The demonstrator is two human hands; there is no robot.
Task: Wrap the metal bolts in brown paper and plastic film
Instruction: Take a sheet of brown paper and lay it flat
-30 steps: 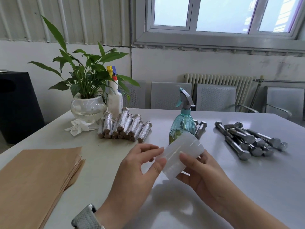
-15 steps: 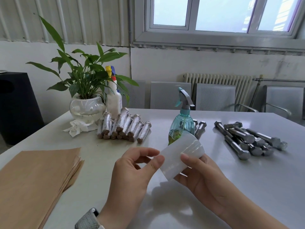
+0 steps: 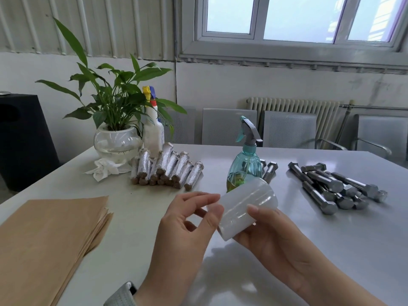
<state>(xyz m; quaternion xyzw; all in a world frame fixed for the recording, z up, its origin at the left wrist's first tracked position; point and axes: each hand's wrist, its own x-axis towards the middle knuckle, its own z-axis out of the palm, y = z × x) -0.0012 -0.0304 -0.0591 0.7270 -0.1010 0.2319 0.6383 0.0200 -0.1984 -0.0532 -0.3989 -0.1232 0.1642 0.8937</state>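
Bolts (image 3: 331, 186) of bare metal are heaped on the right side of the desk (image 3: 364, 239), well apart from both hands, and two more lie behind the teal spray bottle (image 3: 244, 166). A row of wrapped bolts (image 3: 167, 171) is stacked at the far left, near the potted plant (image 3: 114, 120) and a crumpled tissue (image 3: 103, 170). The stack of brown paper (image 3: 44, 244) lies at the near left edge.

The roll of plastic film (image 3: 245, 208) is held above the desk by the right hand (image 3: 273, 237), cradled from beneath with the thumb pressed on its upper surface. The left hand (image 3: 187, 226) is curled at the roll's left end, thumb and fingertips meeting the film's edge; whether a loose end is actually pinched cannot be told, since the film is nearly the same white as the roll.

Several risks can be judged from here. If the free end is not found, the film may be scratched or torn into a narrow strip. If it is pulled too quickly, it is likely to cling to itself and bunch. The roll is supported mainly by an open palm, so a sharp tug could slip it out toward the spray bottle just behind, which might be tipped. No bolt or paper sheet is yet laid out in front, so film drawn now would have nothing to be wound on.
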